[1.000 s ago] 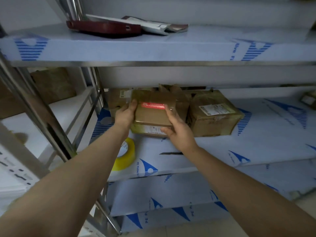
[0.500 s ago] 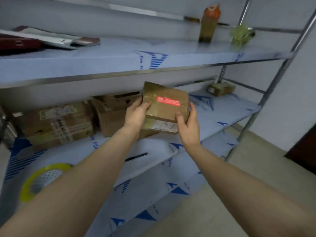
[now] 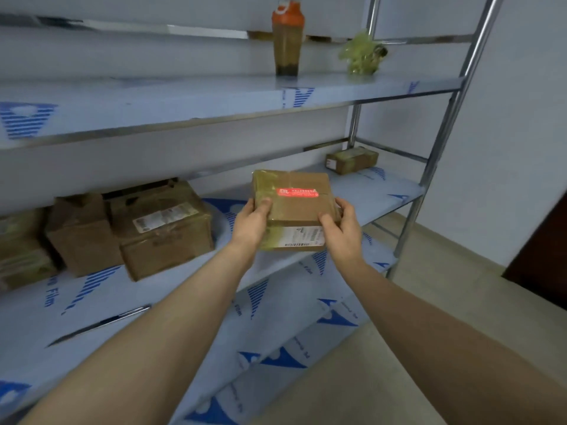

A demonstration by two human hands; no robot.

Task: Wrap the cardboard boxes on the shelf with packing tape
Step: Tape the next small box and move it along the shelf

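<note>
Left hand (image 3: pixel 251 223) and right hand (image 3: pixel 340 228) grasp taped box (image 3: pixel 293 207) above shelf (image 3: pixel 383 194); red sticker, barcode label illegible; shelf film reads "Film".

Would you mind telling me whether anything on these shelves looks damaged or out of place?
The plain brown box on the middle shelf has its top flaps open and creased, unlike the taped box that the left hand and right hand hold. A crumpled greenish wad lies on the upper shelf beside the bottle.
</note>
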